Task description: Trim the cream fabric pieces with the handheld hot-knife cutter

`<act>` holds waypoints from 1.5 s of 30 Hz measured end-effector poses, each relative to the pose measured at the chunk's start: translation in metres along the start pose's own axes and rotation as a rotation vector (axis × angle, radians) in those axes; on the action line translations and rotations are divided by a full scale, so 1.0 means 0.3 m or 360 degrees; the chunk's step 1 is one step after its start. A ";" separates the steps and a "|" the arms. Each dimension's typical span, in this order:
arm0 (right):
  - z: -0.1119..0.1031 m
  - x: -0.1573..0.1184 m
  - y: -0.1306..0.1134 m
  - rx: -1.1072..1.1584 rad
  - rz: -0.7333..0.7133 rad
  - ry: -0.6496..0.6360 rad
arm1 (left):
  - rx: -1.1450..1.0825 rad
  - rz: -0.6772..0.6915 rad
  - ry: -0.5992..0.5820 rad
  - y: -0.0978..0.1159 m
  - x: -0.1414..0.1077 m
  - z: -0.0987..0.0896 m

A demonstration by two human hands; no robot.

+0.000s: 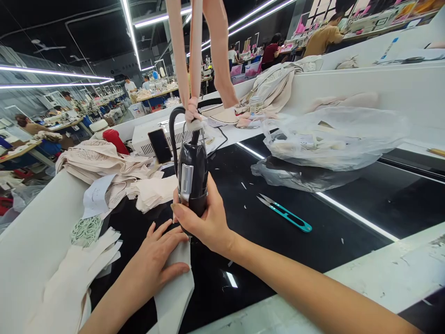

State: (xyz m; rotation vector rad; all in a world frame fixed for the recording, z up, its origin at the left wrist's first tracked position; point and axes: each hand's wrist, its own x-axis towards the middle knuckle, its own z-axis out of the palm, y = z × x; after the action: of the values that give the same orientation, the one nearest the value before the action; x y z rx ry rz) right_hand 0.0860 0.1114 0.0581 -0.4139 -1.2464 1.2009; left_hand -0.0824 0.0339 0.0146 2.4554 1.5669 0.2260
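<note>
My right hand (212, 222) is wrapped round the black body of a handheld electric cloth cutter (193, 171), held upright over the table. Pink fabric strips (194, 55) hang from above and are knotted at the cutter's top, by its black cord. My left hand (160, 255) lies flat with fingers spread, pressing down a strip of pale fabric (177, 283). The far end of this strip reaches the foot of the cutter, which my right hand partly hides. To the right, teal thread snips (287, 213) lie on the black tabletop (239, 185).
Cream fabric pieces (100, 162), a paper slip (98, 197) and green cord (86, 230) lie left. Behind stand a phone (160, 145) and a white box (142, 139). A clear plastic bag (333, 139) sits at right. White walls edge the table; people work at sewing machines beyond.
</note>
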 end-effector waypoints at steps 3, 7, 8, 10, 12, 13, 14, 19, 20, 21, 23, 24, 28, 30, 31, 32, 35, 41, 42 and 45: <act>0.001 0.006 -0.016 0.0005 0.0027 0.0012 | -0.0013 -0.0023 -0.0041 -0.002 0.002 -0.003; 0.004 0.010 -0.027 0.0030 0.0047 0.0036 | -0.0037 -0.0059 -0.0092 0.003 0.006 -0.013; 0.006 0.010 -0.026 0.0043 0.0045 0.0028 | -0.0040 -0.0058 -0.0089 0.005 0.008 -0.016; 0.008 0.006 -0.019 0.0060 0.0038 0.0001 | -0.0041 -0.0050 -0.0080 0.011 0.010 -0.021; 0.009 0.003 -0.005 0.0053 0.0024 -0.0019 | -0.0034 -0.0040 -0.0061 0.014 0.011 -0.024; 0.009 0.002 0.002 0.0039 0.0009 -0.0021 | -0.0028 -0.0033 -0.0047 0.015 0.011 -0.024; 0.009 0.001 0.009 0.0020 -0.0012 -0.0018 | -0.0022 -0.0027 -0.0032 0.016 0.011 -0.025; 0.012 0.000 0.010 -0.0028 -0.0052 -0.0015 | -0.0015 -0.0020 -0.0006 0.021 0.015 -0.031; 0.013 -0.002 0.002 -0.0021 -0.0037 -0.0003 | -0.0018 -0.0026 -0.0017 0.023 0.016 -0.033; 0.014 -0.006 -0.006 -0.0011 -0.0020 0.0008 | -0.0023 -0.0033 -0.0033 0.025 0.016 -0.036; 0.016 -0.016 -0.021 0.0001 0.0012 0.0020 | -0.0040 -0.0042 -0.0057 0.028 0.017 -0.040; 0.017 -0.022 -0.026 0.0006 0.0023 0.0016 | -0.0050 -0.0041 -0.0058 0.029 0.018 -0.041; 0.021 -0.039 -0.027 0.0019 0.0043 -0.0019 | -0.0074 -0.0020 -0.0039 0.026 0.016 -0.041; 0.022 -0.042 -0.025 0.0027 0.0039 -0.0024 | -0.0076 -0.0003 -0.0034 0.022 0.015 -0.040; 0.022 -0.043 -0.025 0.0032 0.0043 -0.0024 | -0.0076 0.0007 -0.0026 0.020 0.015 -0.039; 0.022 -0.044 -0.026 0.0044 0.0051 -0.0026 | -0.0076 0.0016 -0.0014 0.018 0.014 -0.039; 0.019 -0.051 -0.032 0.0102 0.0071 -0.0043 | -0.0099 0.0012 0.0003 0.018 0.013 -0.036; 0.020 -0.073 -0.027 0.0151 0.0042 -0.0092 | -0.0162 -0.0042 0.0013 0.024 0.017 -0.036; 0.021 -0.075 -0.025 0.0136 0.0045 -0.0079 | -0.0156 -0.0028 0.0024 0.022 0.019 -0.034; 0.021 -0.076 -0.026 0.0119 0.0037 -0.0072 | -0.0088 0.0040 0.0096 0.013 0.014 -0.026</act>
State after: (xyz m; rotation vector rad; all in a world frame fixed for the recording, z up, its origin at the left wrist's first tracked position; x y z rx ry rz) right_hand 0.0874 0.0868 0.0551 -0.3485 -1.2343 1.2789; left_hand -0.0791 0.0368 0.0233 2.4487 1.5324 0.3462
